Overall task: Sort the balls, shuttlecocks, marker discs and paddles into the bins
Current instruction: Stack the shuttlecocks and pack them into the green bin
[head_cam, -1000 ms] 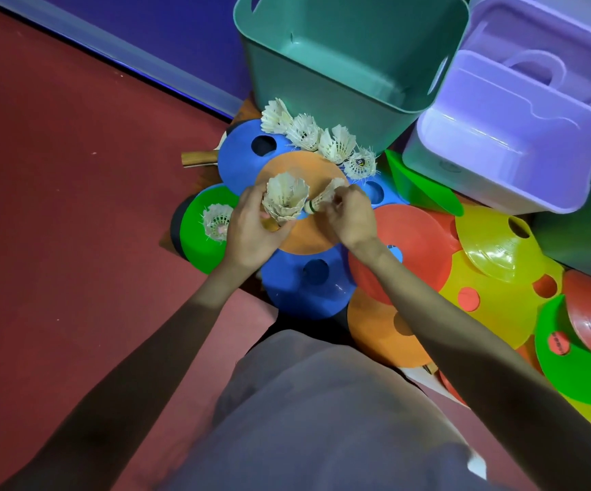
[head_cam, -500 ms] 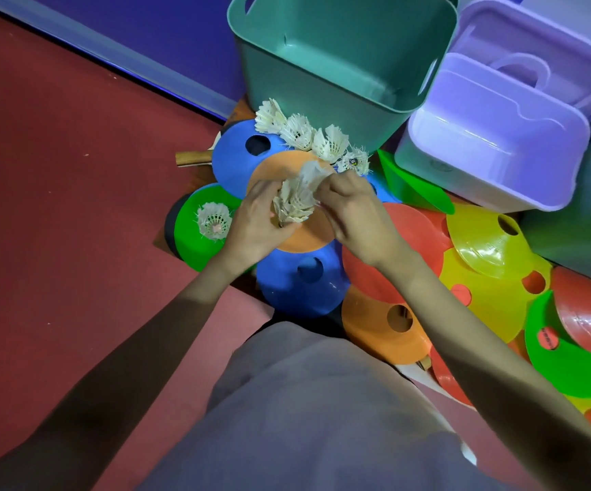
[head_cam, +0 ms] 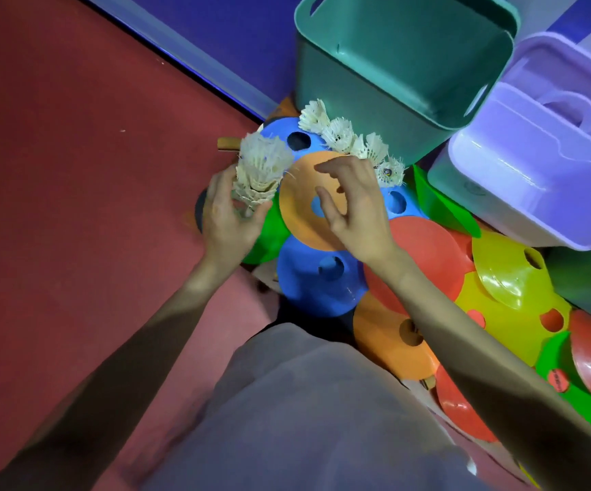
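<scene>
My left hand (head_cam: 228, 221) grips a nested stack of white feather shuttlecocks (head_cam: 260, 170), skirts pointing up. My right hand (head_cam: 354, 207) hovers with spread, loosely bent fingers over an orange marker disc (head_cam: 304, 221) and holds nothing. Several more shuttlecocks (head_cam: 343, 136) lie in a row against the teal bin (head_cam: 393, 65). Blue (head_cam: 315, 288), red (head_cam: 425, 249), yellow (head_cam: 506, 271) and green marker discs lie overlapping on the floor. A wooden paddle handle (head_cam: 228, 143) pokes out from under the blue disc at the back.
A purple bin (head_cam: 535, 164) sits to the right of the teal bin, with another teal container under it. Red floor stretches to the left. A purple wall with a pale skirting runs behind. My knee in grey cloth fills the lower middle.
My right hand has let go of the shuttlecock it was pushing into the stack and has drawn back to the right. My left hand has moved left with the stack.
</scene>
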A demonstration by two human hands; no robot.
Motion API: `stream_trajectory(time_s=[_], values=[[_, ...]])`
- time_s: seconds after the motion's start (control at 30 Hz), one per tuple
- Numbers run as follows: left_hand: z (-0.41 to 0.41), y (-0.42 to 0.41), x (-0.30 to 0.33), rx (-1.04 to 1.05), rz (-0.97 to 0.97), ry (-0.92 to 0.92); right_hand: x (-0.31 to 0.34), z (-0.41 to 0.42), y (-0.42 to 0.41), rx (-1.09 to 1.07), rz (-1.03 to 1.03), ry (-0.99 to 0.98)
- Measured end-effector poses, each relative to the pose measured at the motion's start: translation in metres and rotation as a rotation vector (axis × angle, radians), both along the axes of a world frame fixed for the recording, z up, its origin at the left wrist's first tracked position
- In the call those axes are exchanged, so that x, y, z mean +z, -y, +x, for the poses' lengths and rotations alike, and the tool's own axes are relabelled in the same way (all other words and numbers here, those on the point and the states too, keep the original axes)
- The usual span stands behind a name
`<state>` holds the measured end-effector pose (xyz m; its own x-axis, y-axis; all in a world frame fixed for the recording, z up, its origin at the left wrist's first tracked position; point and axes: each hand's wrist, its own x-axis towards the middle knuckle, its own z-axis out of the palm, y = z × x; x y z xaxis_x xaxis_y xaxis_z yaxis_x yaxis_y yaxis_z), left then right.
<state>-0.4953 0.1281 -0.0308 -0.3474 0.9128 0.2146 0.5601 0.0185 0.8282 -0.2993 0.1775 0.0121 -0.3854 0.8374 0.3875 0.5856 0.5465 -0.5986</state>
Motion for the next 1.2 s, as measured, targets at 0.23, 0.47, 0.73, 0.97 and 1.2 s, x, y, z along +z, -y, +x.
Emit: stream_trajectory(time_s=[0.23,0.47,0.73,0.97,1.2], values=[[-0.040,0.034,-0.016,0.176,-0.026,-0.047,-0.040,-0.032,-0.005,0.274,-0.240,0.218],[-0.043,0.048,-0.025,0.259,-0.078,-0.015,-0.063,-0.075,-0.019,0.410,-0.315,0.604],[-0.031,0.045,-0.025,0.232,-0.075,-0.032,-0.062,-0.079,-0.023,0.318,-0.236,0.453],[-0.017,0.035,-0.015,0.149,-0.104,-0.060,-0.030,-0.038,-0.011,-0.249,-0.397,-0.151],[0.011,0.001,0.000,-0.023,-0.117,-0.096,0.008,0.012,0.003,-0.358,-0.113,-0.369]])
